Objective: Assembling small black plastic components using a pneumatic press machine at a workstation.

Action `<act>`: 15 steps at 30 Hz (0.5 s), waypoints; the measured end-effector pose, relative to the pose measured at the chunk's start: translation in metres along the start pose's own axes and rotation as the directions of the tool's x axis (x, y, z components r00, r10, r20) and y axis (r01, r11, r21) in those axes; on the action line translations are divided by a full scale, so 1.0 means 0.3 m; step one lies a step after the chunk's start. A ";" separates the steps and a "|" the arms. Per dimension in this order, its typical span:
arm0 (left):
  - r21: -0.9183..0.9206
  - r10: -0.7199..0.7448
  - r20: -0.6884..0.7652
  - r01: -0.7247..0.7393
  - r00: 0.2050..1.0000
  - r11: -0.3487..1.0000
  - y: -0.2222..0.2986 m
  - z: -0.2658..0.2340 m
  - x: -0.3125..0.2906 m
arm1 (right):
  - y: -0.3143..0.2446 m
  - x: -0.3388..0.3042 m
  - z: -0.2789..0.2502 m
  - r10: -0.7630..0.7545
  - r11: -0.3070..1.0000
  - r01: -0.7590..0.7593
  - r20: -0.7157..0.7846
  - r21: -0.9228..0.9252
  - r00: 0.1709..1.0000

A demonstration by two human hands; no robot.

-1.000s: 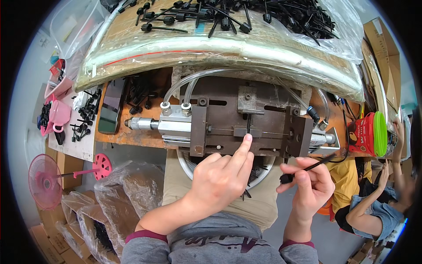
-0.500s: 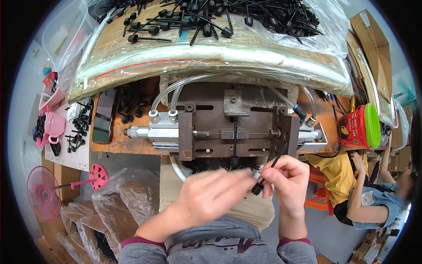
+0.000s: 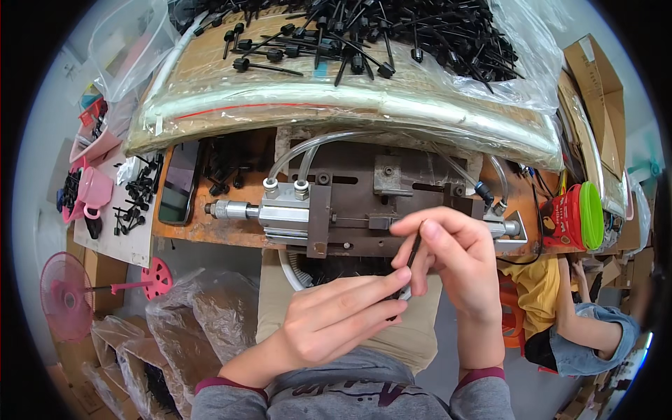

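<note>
A thin black plastic rod slants between my two hands, above my lap and just in front of the metal clamping jig. My left hand closes its fingers around the lower end, so the black head there is mostly hidden. A small pale grey bit shows by those fingertips; I cannot make out what it is. With thumb and fingers, my right hand pinches the upper part of the rod. The jig's small centre block is partly behind my right fingers, and no rod shows standing in it.
A big heap of black knobbed rods lies on the plastic-wrapped board beyond the jig. A phone is at the left, a red tub with a green rim at the right. Air hoses arch over the jig. Another person sits at the right.
The black rod that stood in the jig is gone from there. My right hand has moved up and forward; my left hand, blurred before, now grips the rod's lower end.
</note>
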State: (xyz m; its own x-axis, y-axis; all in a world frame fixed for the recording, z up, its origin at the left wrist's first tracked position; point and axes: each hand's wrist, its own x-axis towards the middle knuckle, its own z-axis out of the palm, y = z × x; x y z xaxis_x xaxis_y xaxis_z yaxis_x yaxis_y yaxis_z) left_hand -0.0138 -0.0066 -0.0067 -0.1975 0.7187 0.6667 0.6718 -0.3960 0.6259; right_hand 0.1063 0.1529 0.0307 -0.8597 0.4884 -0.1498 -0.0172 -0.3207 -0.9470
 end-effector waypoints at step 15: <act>-0.028 0.007 0.039 -0.006 0.999 1.000 0.010 0.002 -0.033 | 0.063 -0.063 0.020 -0.142 0.990 0.143 -0.060 0.009 0.988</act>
State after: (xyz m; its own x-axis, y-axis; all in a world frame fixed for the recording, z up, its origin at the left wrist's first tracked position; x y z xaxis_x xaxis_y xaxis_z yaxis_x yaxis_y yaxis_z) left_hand -0.0094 -0.0147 -0.0116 -0.1646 0.7377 0.6547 0.6530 -0.4160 0.6329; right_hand 0.1193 0.1328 0.0174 -0.8164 0.5767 -0.0307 -0.1444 -0.2553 -0.9560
